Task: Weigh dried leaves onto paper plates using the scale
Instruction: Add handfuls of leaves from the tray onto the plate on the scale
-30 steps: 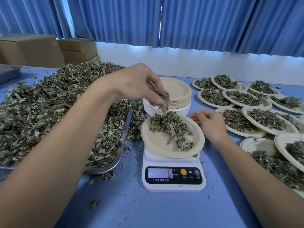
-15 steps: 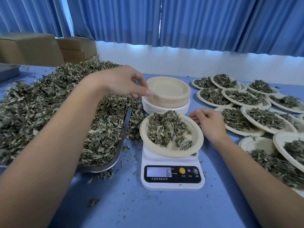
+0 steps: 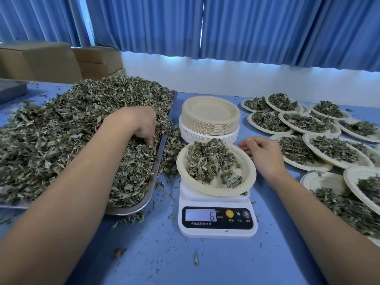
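Now left hand digs into dried leaves left of scale.

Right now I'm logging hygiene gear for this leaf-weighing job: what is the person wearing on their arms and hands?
Nothing that shows. Both forearms are bare up to the frame edge, with no sleeves in view. The left hand and right hand have no gloves, and no watch, bracelet or ring is visible. The left fingers are partly buried in leaves, so I can't check them fully.

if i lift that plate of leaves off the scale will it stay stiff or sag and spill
The paper plate probably holds its shape: the scale reads only 6, so the load is light. The dried leaves sit loose and heaped toward its far side, so tilting or a quick lift would likely shed flakes.
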### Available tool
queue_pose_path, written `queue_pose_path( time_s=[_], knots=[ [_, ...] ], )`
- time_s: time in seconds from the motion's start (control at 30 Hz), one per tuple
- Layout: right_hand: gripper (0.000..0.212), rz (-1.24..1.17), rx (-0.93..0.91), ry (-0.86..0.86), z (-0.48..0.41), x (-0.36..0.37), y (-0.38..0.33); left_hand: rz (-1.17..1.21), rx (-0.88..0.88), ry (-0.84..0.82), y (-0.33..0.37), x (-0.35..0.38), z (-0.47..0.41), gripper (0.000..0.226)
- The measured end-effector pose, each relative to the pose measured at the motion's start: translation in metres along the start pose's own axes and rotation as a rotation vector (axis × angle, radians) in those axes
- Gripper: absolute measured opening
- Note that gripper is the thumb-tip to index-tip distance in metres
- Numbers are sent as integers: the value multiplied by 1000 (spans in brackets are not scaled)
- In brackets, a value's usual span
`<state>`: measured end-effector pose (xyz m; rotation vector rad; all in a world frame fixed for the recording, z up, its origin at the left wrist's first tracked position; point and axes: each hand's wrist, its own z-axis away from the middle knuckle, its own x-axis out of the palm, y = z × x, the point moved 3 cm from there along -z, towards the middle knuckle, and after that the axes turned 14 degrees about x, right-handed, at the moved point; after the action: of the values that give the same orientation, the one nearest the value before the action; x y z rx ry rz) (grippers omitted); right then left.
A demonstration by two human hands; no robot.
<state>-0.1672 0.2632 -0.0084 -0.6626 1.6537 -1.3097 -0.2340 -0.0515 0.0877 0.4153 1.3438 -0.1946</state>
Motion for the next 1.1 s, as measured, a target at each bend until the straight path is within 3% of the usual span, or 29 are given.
queue_pose_path(
  time_s=[0.17,0.43,0.63,1.1],
  knots=[
    [31,-3,-3,2,0,0,-1,38,-5,91,2,-8,3,16],
    [31,-36,-7,0,2,-1,-3,88,13,378,8,-23,7,11],
    [30,-40,-6,-3,3,0,-4,142,7,385,12,-25,11,19],
    [32,-6,7,9,3,0,-4,137,19,452,14,-34,16,8]
  ],
)
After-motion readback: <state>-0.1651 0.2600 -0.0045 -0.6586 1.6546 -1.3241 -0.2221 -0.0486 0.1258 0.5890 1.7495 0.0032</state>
